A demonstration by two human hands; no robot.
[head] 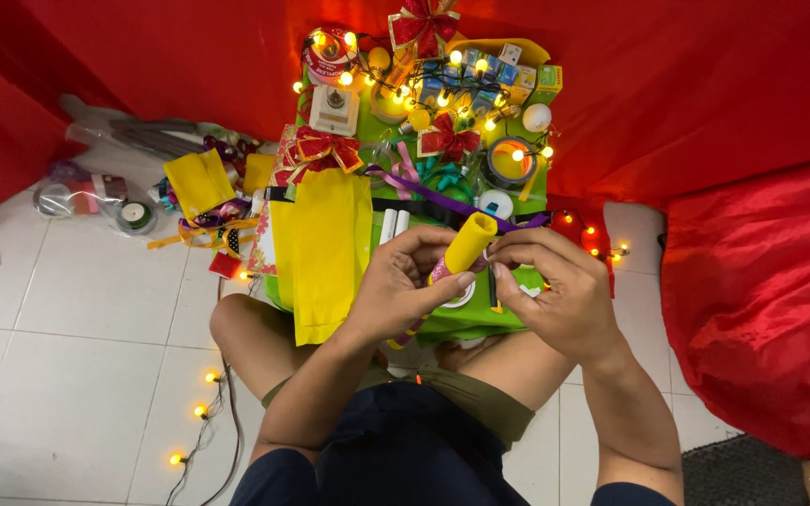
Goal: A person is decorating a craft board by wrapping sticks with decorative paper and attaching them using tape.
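Currently, left hand (405,281) and right hand (555,290) together clamp a cylinder wrapped in yellow paper (469,245); its lower patterned end remains uncovered. More yellow sheets (321,253) lie beside.

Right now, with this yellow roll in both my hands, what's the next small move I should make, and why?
Probably press the loose paper edge down with the right hand while the left hand keeps the yellow roll from turning. Both hands pinch the roll near its lower end, and its pink patterned end still shows below the yellow wrap.
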